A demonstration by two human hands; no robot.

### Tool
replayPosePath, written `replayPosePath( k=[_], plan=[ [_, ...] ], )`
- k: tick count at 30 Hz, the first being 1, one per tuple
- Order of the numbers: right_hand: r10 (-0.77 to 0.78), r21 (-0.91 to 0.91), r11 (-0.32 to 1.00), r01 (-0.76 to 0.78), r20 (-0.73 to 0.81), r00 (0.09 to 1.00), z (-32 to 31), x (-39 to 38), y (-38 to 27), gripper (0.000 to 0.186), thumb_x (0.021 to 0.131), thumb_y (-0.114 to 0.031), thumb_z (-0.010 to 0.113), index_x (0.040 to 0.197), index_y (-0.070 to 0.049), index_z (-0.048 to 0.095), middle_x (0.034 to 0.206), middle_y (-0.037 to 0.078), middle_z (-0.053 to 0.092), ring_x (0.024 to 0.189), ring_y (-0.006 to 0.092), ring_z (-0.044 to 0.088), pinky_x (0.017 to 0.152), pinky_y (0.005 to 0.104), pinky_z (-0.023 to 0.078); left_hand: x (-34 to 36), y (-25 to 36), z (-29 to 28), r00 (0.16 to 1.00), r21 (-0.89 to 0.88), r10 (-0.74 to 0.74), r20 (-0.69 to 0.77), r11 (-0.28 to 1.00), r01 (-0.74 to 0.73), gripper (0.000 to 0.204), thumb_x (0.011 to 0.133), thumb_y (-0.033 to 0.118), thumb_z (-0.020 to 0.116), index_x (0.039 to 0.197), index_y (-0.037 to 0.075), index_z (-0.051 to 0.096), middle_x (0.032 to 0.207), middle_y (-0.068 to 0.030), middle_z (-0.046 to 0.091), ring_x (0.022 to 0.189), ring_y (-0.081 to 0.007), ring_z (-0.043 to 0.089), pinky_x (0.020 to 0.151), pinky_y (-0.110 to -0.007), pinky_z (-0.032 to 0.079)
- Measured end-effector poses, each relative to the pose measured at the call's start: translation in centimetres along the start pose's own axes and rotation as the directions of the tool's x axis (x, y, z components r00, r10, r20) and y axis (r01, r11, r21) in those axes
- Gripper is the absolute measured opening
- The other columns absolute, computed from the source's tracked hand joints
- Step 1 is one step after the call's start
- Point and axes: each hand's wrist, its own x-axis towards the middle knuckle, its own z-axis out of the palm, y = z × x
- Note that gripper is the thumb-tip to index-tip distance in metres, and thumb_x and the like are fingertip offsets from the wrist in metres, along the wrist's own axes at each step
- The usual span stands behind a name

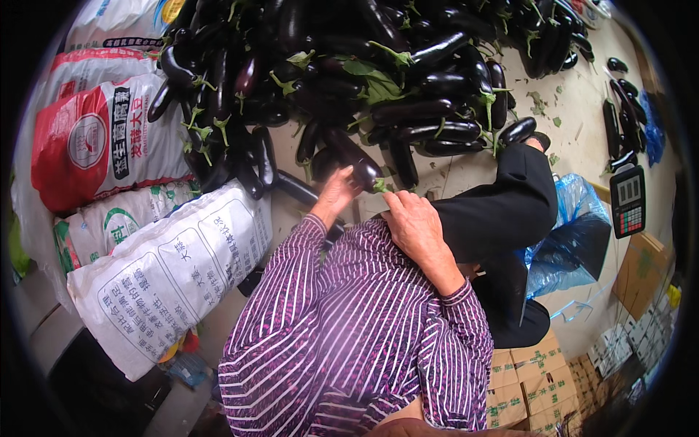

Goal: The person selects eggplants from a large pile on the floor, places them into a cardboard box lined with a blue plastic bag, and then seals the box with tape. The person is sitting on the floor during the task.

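My left hand (337, 192) has its fingers curled against a dark purple eggplant (352, 156), which slants with its green stem end toward me. Close to that stem my right hand (416, 227) is closed, fingers bent and pressed together; what lies between its fingertips is hidden. Just beyond both hands, a large heap of glossy eggplants (313, 95) spreads over the floor, many with green stems. A loose green leaf (373, 81) lies among them. Another eggplant (297, 188) rests on the floor beside my left wrist.
Full printed sacks (95, 142) stand along the left, with a white sack (175, 269) nearer me. Blue plastic bags (575, 226) lie beyond my right leg. A digital scale display (628, 200) stands far right, near more eggplants (625, 116). Cardboard boxes (535, 386) sit at lower right.
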Motion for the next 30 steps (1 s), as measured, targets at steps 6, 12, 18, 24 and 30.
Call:
replayPosePath(
  k=[6, 12, 18, 24, 30],
  plan=[
    [-0.023, -0.028, 0.999, 0.023, 0.0, 1.0, 0.1, 0.1, 0.0, 0.028, 0.085, -0.016, 0.071, 0.109, -0.005, 0.061, 0.093, 0.011, 0.062, 0.092, 0.0305, 0.063, 0.08, 0.0424, 0.05, -1.4, 0.8, 10.4, 0.952, 0.064, 0.135, 0.275, 0.985, -0.159, 0.056, 0.091, 0.023, 0.077, 0.14, 0.014, 0.051, 0.13, -0.0031, 0.063, 0.12, -0.0198, 0.06, 0.107, -0.042, 0.047],
    [-0.014, -0.047, 0.999, 0.015, 0.028, 1.0, 0.4, -0.1, 0.3, 0.029, 0.084, -0.015, 0.073, 0.109, -0.006, 0.061, 0.095, 0.011, 0.062, 0.093, 0.0307, 0.063, 0.08, 0.0433, 0.05, -2.1, 7.3, 15.8, 0.83, 0.55, 0.361, 0.426, 0.624, -0.554, 0.072, 0.093, 0.019, 0.072, 0.155, 0.006, 0.037, 0.144, -0.0156, 0.055, 0.127, -0.0261, 0.058, 0.109, -0.041, 0.046],
    [0.013, -0.069, 0.998, -0.009, 0.06, 0.998, 0.0, 0.0, -0.3, 0.035, 0.086, -0.016, 0.073, 0.119, -0.007, 0.063, 0.1, 0.01, 0.066, 0.095, 0.0299, 0.064, 0.083, 0.0413, 0.051, 1.2, 15.3, -8.4, 0.595, 0.916, 0.804, 0.025, -0.257, 0.309, 0.076, 0.08, 0.026, 0.077, 0.141, -0.002, 0.042, 0.128, -0.027, 0.06, 0.12, -0.0456, 0.058, 0.102, -0.054, 0.048],
    [0.03, -0.084, 0.996, -0.026, 0.038, 0.999, 0.1, 0.2, 0.1, 0.027, 0.086, -0.017, 0.072, 0.108, -0.006, 0.061, 0.093, 0.011, 0.061, 0.091, 0.0301, 0.062, 0.081, 0.042, 0.049, 3.5, 14.5, -14.0, 0.545, 0.51, 0.836, -0.067, -0.441, 0.739, 0.074, 0.086, 0.022, 0.069, 0.146, -0.003, 0.036, 0.123, -0.0274, 0.062, 0.113, -0.0442, 0.062, 0.093, -0.053, 0.052],
    [0.067, -0.1, 0.993, -0.064, 0.026, 0.997, 0.1, 0.1, 0.2, 0.024, 0.087, -0.016, 0.069, 0.107, -0.006, 0.06, 0.094, 0.01, 0.061, 0.092, 0.0299, 0.062, 0.081, 0.0418, 0.048, 4.4, 16.0, -10.9, 0.587, 0.503, 0.759, -0.281, -0.404, 0.764, 0.106, 0.068, 0.048, 0.087, 0.145, -0.009, 0.041, 0.121, -0.0262, 0.062, 0.11, -0.0425, 0.064, 0.092, -0.049, 0.055]
  ],
)
